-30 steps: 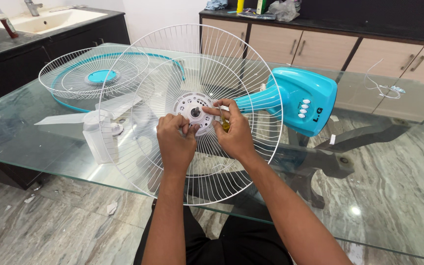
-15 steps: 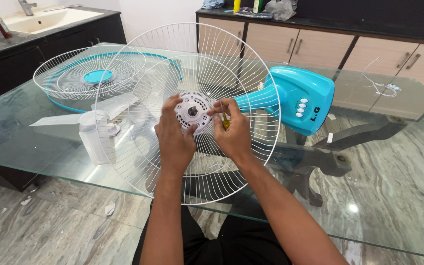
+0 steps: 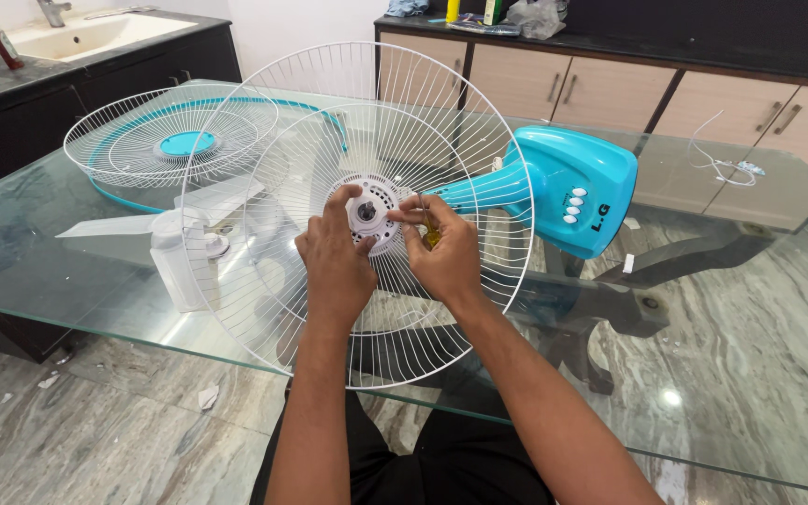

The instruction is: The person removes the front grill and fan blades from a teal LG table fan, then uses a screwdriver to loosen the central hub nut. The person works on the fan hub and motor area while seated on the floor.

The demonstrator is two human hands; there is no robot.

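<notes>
Both hands (image 3: 390,257) around fan hub (image 3: 367,211)

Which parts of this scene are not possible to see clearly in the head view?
- Yellow-handled tool: mostly hidden inside the right hand.
- White round motor hub: lower edge covered by the left hand.
- White wire fan guard: screws too small to tell.
- Small items on the dark counter: cut off by the top edge.

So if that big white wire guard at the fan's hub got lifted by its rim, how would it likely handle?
The rear wire guard is thin spokes and open air, so probably light for its width. Wires that slender would likely flex and wobble. The left hand and right hand work at its white hub, which joins the teal fan body, so the body's weight would probably drag.
</notes>
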